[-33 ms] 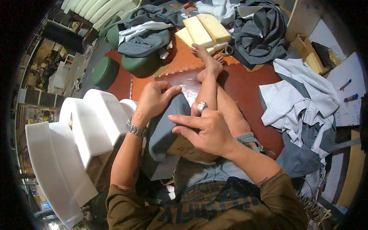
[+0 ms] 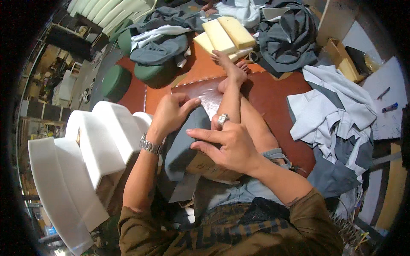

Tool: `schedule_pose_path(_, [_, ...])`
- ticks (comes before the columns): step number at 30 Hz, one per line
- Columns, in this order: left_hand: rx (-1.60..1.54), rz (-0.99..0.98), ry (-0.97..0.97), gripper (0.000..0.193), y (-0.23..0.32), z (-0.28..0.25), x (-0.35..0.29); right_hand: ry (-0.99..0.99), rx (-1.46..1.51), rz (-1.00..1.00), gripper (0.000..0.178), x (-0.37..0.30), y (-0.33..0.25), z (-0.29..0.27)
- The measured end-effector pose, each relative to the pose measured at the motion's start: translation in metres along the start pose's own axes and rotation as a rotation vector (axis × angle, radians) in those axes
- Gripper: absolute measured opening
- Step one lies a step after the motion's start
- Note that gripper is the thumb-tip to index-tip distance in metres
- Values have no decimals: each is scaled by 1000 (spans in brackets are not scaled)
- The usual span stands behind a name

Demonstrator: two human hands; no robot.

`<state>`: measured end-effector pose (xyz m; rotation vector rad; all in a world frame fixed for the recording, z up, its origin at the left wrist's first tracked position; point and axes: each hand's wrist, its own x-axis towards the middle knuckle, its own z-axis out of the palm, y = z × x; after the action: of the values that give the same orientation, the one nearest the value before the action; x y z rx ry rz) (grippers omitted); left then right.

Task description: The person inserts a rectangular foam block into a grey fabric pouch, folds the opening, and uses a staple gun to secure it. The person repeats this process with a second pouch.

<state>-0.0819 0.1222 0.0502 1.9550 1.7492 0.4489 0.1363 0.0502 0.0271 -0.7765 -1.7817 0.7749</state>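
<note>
A block with a smooth grey fabric cover stands against my lap; its near side is a bare brown board with handwritten marks. Thumb and fingers of my left hand are pinched together at the cover's far top edge. My right hand is on the right side of the block, forefinger and thumb on the grey fabric, slightly apart, its other fingers curled round the side and partly hidden. A loose grey flap hangs below the block.
White foam-covered curved pieces stand close at my left. Green round cushions, yellow foam blocks and dark grey fabric lie ahead. Grey and white covers are heaped at right, near a white board with pens.
The view has shifted very slightly. Both hands keep the same places on the grey cover.
</note>
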Motion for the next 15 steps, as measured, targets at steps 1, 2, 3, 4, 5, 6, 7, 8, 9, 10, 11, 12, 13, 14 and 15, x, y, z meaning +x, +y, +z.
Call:
schedule_pose_path(1, [31,5,-13,43,1,1,-2,7,-7,7,36,1,1,1])
schedule_pose_path(2, [39,62,19,44,4,1,-3,7,4,-4,35,0,3,2])
schedule_pose_path(3, [-24,16,13,44,9,-1,-6,14,6,-7,34,0,4,4])
schedule_pose_path(4, [-39,-1,28,35,16,-5,-10,21,-11,3,33,-1,6,5])
schedule_pose_path(5, [-194,28,123,26,25,-8,-19,-13,-53,30,32,-2,7,5])
schedule_pose_path(6, [-224,35,294,22,33,-12,-32,3,-36,25,32,-2,9,6])
schedule_pose_path(7, [-84,188,429,18,41,-20,-46,22,-18,19,31,-2,11,5])
schedule_pose_path(8, [89,163,502,13,48,-24,-63,29,-36,14,34,-1,13,5])
schedule_pose_path(9, [147,104,459,9,55,-21,-79,35,-55,4,37,3,19,2])
schedule_pose_path(10, [61,372,330,13,58,-21,-90,52,-78,14,40,4,20,2])
schedule_pose_path(11, [51,315,265,19,62,-13,-103,33,-68,16,44,5,22,2])
schedule_pose_path(12, [98,275,274,24,62,-13,-107,30,-71,28,48,6,22,2])
schedule_pose_path(13, [137,235,249,29,62,-12,-110,0,-78,54,53,6,22,2])
schedule_pose_path(14, [61,213,242,32,62,-13,-112,-49,-87,73,64,5,22,1])
schedule_pose_path(15, [-4,153,212,35,61,-14,-109,-32,-66,78,64,3,20,0])
